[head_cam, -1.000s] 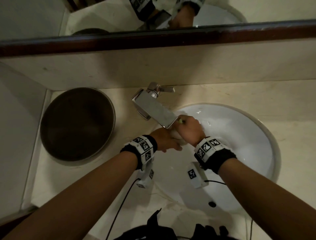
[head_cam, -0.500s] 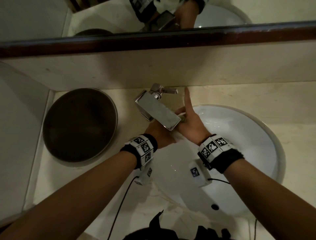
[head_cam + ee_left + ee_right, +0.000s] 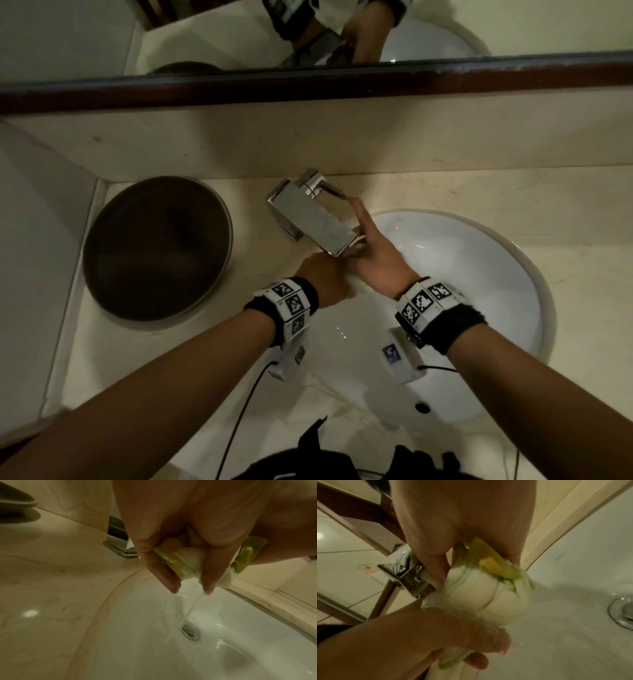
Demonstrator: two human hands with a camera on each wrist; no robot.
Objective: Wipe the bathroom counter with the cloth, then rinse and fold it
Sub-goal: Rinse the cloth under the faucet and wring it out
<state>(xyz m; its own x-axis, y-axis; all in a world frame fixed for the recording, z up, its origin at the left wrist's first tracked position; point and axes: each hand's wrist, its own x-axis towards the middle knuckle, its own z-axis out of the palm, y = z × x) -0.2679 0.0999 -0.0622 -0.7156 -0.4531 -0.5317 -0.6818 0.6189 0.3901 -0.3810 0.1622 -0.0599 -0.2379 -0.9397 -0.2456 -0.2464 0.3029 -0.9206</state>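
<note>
Head view: my left hand sits at centre frame under the tap, closed on the cloth, which is almost wholly hidden here. My right hand lies just right of the spout, one finger stretched up to the lever at upper centre. The white basin fills the right half; a dark bowl stands on the counter at left, well apart.

Left wrist view: fingers curl round the bunched green-and-white cloth in the upper middle, and a thin stream runs off a fingertip to the drain at lower right. That hand is clamped on the cloth.

Right wrist view: the cloth is balled at centre, touching the spout end at left, water foaming over it. The other hand's fingers grip it from the lower left. My right hand's palm fills the top; its thumb lies against the cloth, but whether it grips I cannot tell.

I judge the rinse nearly done and the lever about to be pushed. Risks: a wet finger may slip off the lever and leave water running; a jerk could splash the wiped counter; a tight ball may hold dirt inside and drip when folded.
</note>
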